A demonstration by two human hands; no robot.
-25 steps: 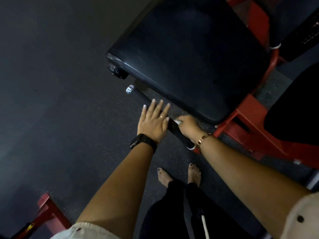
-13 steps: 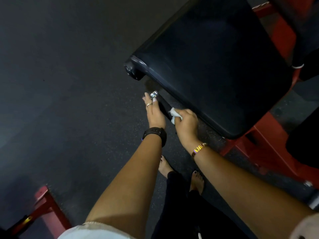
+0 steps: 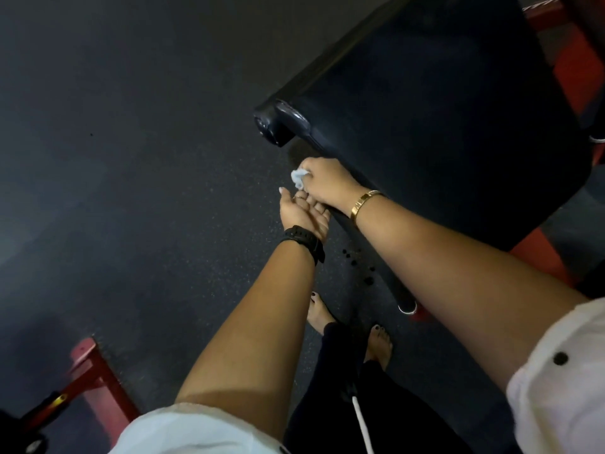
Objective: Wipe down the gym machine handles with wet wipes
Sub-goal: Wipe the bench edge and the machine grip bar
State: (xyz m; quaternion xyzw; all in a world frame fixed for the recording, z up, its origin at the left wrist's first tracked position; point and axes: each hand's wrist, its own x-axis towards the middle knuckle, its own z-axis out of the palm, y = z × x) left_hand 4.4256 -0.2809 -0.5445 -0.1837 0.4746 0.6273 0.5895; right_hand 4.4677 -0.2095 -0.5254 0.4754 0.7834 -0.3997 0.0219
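Dark speckled floor point(image 3: 131, 191) lies under a black padded seat point(image 3: 442, 126) and red frames point(image 3: 98, 385).

Two hands: the left hand point(image 3: 302, 214) and the right hand point(image 3: 324, 181). One wipe point(image 3: 298, 176), white. One handle point(image 3: 398, 290), black. One seat pad point(image 3: 442, 126), black. One wristwatch point(image 3: 302, 239). One bracelet point(image 3: 363, 204), gold. One ring point(image 3: 298, 197). Two bare feet: left foot point(image 3: 319, 317), right foot point(image 3: 379, 344). Two white sleeves: left sleeve point(image 3: 196, 430), right sleeve point(image 3: 556, 388). Red frame point(image 3: 98, 381): one piece at lower left; more at the right edge, number not determinable.

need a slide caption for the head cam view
Right hand holds a white wet wipe against the black handle bar by the seat pad, left hand close alongside.
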